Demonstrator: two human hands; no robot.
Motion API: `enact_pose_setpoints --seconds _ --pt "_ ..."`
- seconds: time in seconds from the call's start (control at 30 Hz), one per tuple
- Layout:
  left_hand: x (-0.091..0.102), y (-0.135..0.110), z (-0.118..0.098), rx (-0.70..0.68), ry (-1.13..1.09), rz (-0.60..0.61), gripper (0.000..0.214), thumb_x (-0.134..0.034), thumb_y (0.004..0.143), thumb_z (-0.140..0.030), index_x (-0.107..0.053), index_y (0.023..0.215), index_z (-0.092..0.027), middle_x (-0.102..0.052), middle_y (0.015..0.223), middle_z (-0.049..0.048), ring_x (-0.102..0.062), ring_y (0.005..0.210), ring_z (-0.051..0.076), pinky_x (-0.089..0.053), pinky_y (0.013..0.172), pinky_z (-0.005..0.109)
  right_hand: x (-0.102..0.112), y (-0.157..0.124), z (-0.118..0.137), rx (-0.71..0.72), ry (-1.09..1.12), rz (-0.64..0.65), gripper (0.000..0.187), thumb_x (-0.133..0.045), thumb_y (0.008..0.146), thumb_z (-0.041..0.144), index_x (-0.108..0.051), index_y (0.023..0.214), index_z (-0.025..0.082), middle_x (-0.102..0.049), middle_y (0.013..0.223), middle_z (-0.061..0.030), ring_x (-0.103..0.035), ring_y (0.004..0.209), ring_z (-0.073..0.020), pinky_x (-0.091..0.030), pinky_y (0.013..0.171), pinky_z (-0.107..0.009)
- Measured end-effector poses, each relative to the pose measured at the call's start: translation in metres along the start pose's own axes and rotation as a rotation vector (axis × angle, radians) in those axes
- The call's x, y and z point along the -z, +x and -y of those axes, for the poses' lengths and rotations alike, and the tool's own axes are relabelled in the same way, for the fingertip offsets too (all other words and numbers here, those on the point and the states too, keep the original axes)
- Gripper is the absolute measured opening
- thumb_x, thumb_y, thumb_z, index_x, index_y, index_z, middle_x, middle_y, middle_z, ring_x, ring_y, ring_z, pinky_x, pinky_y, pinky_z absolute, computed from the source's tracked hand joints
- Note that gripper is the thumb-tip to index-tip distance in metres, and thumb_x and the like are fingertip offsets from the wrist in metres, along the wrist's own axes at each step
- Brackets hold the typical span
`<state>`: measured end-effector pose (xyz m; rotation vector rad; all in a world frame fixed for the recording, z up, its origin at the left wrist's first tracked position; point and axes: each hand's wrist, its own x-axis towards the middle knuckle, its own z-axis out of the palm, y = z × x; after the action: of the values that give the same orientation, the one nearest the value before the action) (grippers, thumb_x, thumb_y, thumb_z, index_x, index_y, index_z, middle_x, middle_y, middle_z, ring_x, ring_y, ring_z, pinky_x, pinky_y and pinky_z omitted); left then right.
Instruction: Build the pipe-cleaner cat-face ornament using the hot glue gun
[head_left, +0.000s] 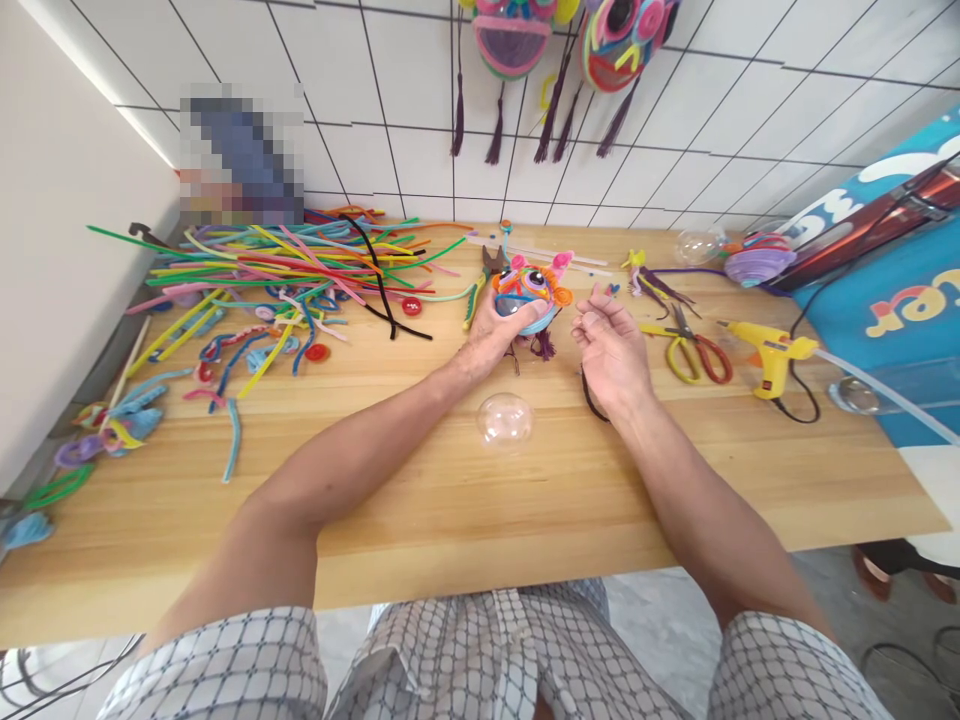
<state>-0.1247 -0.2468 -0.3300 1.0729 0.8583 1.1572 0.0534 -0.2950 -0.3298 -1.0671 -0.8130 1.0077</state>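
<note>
My left hand [491, 335] is closed around a colourful pipe-cleaner lion head [531, 290] with big eyes, orange trim and pink ears, holding it up off the wooden table [465, 500]. Beside it, my right hand [611, 350] hovers palm up with its fingers loosely curled and pinched at the tips; a small blue bit shows at the fingertips, too small to name. A black pipe cleaner [589, 400] lies under the right wrist. A clear plastic half-dome [505, 420] rests on the table between my forearms.
A heap of coloured pipe cleaners [285, 265] covers the far left. Yellow-handled scissors [694, 350] and a yellow glue gun [769, 355] lie right. A purple coiled piece [757, 262] and another clear dome [697, 245] sit far right. Finished lion heads [570, 40] hang on the tiled wall.
</note>
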Motion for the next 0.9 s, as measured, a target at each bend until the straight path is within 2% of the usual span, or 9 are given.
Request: enact_pose_setpoints --seconds 0.2,0.33,0.5,0.57,0.63,0.7,0.77,0.83,0.9 --pt "0.000 -0.001 -0.002 -0.009 0.018 0.006 0.065 -0.093 0.075 -0.060 -0.065 0.120 -0.023 -0.075 0.096 0.0055 -0.073 0.076 0.020 -0.060 0.063 0.032 -0.008 -0.007 0.008 0.099 -0.043 -0.005 0.044 -0.096 0.072 0.049 -0.073 0.103 0.028 -0.079 0.113 -0.0013 -0.075 0.095 -0.0182 -0.060 0.086 -0.033" --pt "0.000 0.000 -0.001 -0.016 0.007 0.028 0.064 -0.092 0.076 -0.062 -0.066 0.120 -0.022 -0.075 0.095 0.0062 -0.073 0.076 0.021 -0.060 0.063 0.032 -0.015 -0.016 0.011 0.243 -0.123 -0.023 0.039 -0.092 0.080 0.054 -0.073 0.102 0.028 -0.078 0.100 -0.0004 -0.074 0.084 -0.0170 -0.059 0.080 -0.032" --pt "0.000 0.002 0.003 0.013 -0.009 0.018 0.070 -0.093 0.074 -0.068 -0.066 0.120 -0.023 -0.074 0.091 0.0054 -0.073 0.076 0.022 -0.061 0.067 0.036 -0.012 -0.018 0.013 0.265 -0.271 -0.024 0.038 -0.085 0.087 0.061 -0.075 0.096 0.025 -0.064 0.070 0.0043 -0.054 0.055 -0.0107 -0.047 0.056 -0.026" --pt "0.000 0.003 0.003 0.004 -0.014 0.029 0.070 -0.092 0.073 -0.070 -0.067 0.117 -0.022 -0.073 0.087 0.0047 -0.072 0.072 0.020 -0.061 0.066 0.035 -0.009 -0.015 0.012 0.267 -0.294 -0.020 0.036 -0.084 0.089 0.060 -0.075 0.094 0.025 -0.058 0.064 0.0057 -0.047 0.051 -0.0099 -0.040 0.049 -0.024" --pt "0.000 0.003 0.002 -0.006 -0.017 0.058 0.066 -0.090 0.074 -0.073 -0.069 0.110 -0.022 -0.072 0.083 0.0045 -0.070 0.067 0.019 -0.060 0.063 0.035 -0.007 -0.011 0.010 0.269 -0.308 -0.038 0.034 -0.083 0.090 0.058 -0.074 0.093 0.025 -0.055 0.064 0.0059 -0.044 0.051 -0.0101 -0.039 0.048 -0.024" --pt "0.000 0.003 0.002 0.001 -0.015 0.090 0.063 -0.088 0.075 -0.075 -0.070 0.103 -0.021 -0.072 0.081 0.0047 -0.068 0.064 0.018 -0.058 0.059 0.033 -0.004 -0.009 0.007 0.292 -0.322 -0.059 0.032 -0.085 0.089 0.054 -0.073 0.096 0.025 -0.057 0.068 0.0051 -0.050 0.056 -0.0113 -0.048 0.056 -0.025" --pt "0.001 0.003 0.001 0.024 -0.016 0.121 0.062 -0.086 0.076 -0.076 -0.070 0.098 -0.021 -0.072 0.078 0.0047 -0.066 0.061 0.018 -0.056 0.056 0.032 -0.001 -0.008 0.003 0.353 -0.343 -0.053 0.033 -0.088 0.086 0.051 -0.073 0.102 0.026 -0.065 0.080 0.0027 -0.062 0.072 -0.0143 -0.058 0.075 -0.029" --pt "0.001 0.002 0.001 0.049 -0.031 0.167 0.062 -0.085 0.076 -0.078 -0.070 0.094 -0.020 -0.071 0.074 0.0041 -0.064 0.058 0.016 -0.054 0.053 0.030 0.000 -0.010 0.001 0.442 -0.394 -0.034 0.038 -0.088 0.087 0.050 -0.072 0.112 0.028 -0.071 0.100 -0.0014 -0.070 0.094 -0.0188 -0.060 0.095 -0.037" --pt "0.000 0.001 0.000 0.079 -0.060 0.219 0.062 -0.084 0.075 -0.078 -0.071 0.090 -0.019 -0.070 0.070 0.0033 -0.063 0.057 0.015 -0.053 0.051 0.027 0.000 -0.015 0.003 0.530 -0.488 -0.030 0.041 -0.084 0.089 0.050 -0.071 0.121 0.029 -0.072 0.120 -0.0062 -0.070 0.115 -0.0243 -0.057 0.107 -0.044"
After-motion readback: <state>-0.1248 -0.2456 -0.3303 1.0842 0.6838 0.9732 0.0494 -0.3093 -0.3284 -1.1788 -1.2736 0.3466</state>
